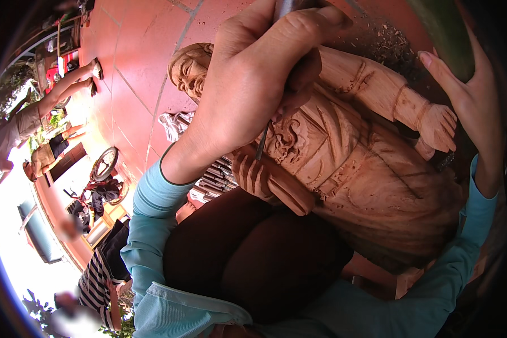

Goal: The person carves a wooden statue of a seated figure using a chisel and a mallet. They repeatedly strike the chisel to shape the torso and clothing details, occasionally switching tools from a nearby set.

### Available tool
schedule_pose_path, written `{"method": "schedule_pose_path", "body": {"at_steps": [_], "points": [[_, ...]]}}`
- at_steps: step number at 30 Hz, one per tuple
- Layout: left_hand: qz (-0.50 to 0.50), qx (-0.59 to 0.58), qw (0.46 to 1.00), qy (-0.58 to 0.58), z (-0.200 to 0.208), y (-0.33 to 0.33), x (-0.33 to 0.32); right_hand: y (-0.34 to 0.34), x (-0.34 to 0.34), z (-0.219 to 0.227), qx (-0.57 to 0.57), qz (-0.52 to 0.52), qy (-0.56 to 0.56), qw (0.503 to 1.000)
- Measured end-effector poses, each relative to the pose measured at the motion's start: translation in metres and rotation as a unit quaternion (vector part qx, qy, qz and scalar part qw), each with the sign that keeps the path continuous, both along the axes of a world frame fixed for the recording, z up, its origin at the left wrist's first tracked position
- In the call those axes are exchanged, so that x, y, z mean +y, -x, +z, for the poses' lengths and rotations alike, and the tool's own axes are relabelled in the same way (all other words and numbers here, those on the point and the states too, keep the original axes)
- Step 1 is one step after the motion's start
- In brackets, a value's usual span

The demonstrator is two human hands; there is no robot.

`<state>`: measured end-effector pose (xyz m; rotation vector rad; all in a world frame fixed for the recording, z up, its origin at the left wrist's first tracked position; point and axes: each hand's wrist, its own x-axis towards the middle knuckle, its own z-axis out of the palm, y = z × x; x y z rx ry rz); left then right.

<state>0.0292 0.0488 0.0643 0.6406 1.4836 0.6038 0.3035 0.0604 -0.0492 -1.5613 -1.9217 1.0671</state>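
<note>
My left hand [248, 84] is wrapped round the handle of a carving chisel [262, 142]. Its thin steel blade points down at the carved hand of a wooden statue [343, 141], a robed, bearded figure lying across in front of my lap. The grip covers part of the statue's head and shoulder. At the upper right, my right hand [465, 93] closes on a thick, smooth green club [448, 36], held above the statue's far arm and apart from the chisel. The club's upper end runs out of view.
Several chisels [217, 179] lie in a row left of the statue, by crumpled whitish wrapping [176, 124]. Wood chips [391, 42] litter the red tiled floor [135, 67]. Several people and a motorbike [102, 180] are off to the left.
</note>
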Motion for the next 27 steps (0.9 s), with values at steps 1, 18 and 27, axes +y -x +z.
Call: {"method": "schedule_pose_path", "body": {"at_steps": [1, 18, 27], "points": [[0.014, -0.009, 1.0, 0.017, 0.002, 0.0, 0.001, 0.0, 0.001, 0.0, -0.006, 0.0, -0.001, 1.0], [-0.019, -0.029, 0.999, 0.013, 0.003, 0.005, 0.005, 0.005, 0.001, 0.009, -0.078, -0.006, -0.038, 0.996], [-0.065, 0.022, 0.996, -0.051, -0.007, 0.009, -0.002, 0.004, 0.004, 0.007, -0.074, -0.007, -0.024, 0.997]]}}
